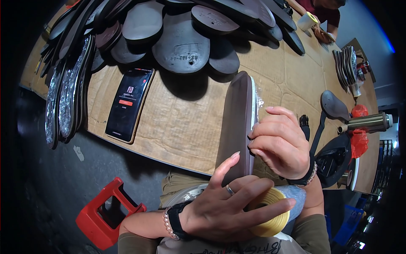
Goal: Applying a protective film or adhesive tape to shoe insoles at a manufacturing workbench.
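A dark brown shoe insole (235,122) with a silvery edge stands on its side over the near edge of the cardboard-covered table (186,122). My right hand (280,144) pinches its right rim, where clear film shows. My left hand (224,209) lies low in front of me, fingers curled over a yellow tape roll (270,213), thumb against the insole's lower end. Both wrists wear dark bands and bead bracelets.
A heap of dark insoles (182,42) covers the table's far side, with foil-backed ones (67,93) stacked at the left. A phone (129,103) lies lit up. A red stool (105,213) stands on the floor. A hot-air tool (368,122) and another person (323,12) are at the right.
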A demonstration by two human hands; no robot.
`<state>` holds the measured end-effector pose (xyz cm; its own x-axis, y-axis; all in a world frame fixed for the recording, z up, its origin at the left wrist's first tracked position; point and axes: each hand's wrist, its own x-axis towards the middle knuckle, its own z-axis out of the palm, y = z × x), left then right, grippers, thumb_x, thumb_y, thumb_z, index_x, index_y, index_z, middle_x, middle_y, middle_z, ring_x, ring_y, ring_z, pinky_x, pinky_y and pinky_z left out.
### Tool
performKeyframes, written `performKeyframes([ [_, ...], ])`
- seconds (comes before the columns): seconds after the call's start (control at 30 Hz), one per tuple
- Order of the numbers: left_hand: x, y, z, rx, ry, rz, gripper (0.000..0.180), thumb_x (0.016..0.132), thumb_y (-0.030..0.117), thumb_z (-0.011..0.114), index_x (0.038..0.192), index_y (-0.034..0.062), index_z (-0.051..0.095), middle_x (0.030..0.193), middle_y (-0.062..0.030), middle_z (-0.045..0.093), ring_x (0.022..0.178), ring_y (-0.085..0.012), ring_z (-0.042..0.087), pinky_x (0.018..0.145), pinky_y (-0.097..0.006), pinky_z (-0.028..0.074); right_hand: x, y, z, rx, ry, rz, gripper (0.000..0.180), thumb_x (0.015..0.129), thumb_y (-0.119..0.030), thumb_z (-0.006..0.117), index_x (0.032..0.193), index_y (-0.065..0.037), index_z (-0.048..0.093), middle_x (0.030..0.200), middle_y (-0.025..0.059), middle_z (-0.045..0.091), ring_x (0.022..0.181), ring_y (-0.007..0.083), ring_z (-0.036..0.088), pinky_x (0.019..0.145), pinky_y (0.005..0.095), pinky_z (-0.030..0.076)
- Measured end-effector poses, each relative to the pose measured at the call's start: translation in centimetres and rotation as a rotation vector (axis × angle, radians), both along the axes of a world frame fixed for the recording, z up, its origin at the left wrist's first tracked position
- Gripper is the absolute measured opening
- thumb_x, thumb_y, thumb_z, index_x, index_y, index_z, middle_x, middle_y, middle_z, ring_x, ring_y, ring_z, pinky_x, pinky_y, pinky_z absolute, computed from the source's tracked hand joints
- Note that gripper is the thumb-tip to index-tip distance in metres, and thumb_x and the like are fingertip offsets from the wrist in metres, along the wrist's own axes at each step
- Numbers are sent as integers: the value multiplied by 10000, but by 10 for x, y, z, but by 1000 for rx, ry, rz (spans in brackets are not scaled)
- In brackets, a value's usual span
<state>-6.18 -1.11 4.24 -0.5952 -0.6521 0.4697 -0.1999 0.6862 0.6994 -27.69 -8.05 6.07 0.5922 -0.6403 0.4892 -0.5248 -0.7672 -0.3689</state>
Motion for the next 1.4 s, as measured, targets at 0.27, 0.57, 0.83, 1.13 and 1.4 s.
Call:
performKeyframes([
  [0.27,0,0,-2,10,39,23,544,864,432,822,1386,371,681,1150,33,628,1119,-105,611,1254,-521,293,-3,1,-5,93,-130,11,186,822,-43,824,975,-38,719,977,86,708,932,274,703,1016,490,527],
  [0.57,1,1,-2,26,79,29,523,894,432,809,1394,379,665,1136,39,595,1090,-107,608,1264,-525,284,-2,5,2,-23,-41,-22,185,822,-93,840,975,-64,742,963,75,735,965,266,723,1024,504,528],
  [0.83,2,0,-3,28,86,21,524,903,444,800,1401,385,648,1138,35,584,1090,-111,605,1264,-532,280,1,13,4,-132,74,-83,167,833,-158,834,978,-110,767,992,36,768,1046,241,737,1106,520,480],
  [1.13,1,-1,-5,38,101,16,519,903,462,798,1395,386,650,1140,32,580,1081,-112,607,1263,-534,280,1,16,7,-163,153,-103,164,808,-128,798,970,-118,773,964,15,771,1016,209,737,1135,505,459],
  [1.4,1,-1,-4,7,87,14,516,890,463,806,1380,387,663,1140,29,575,1063,-116,615,1262,-534,275,1,15,5,-146,137,-74,190,787,-126,789,974,-103,766,945,25,758,981,209,737,1123,498,463],
])
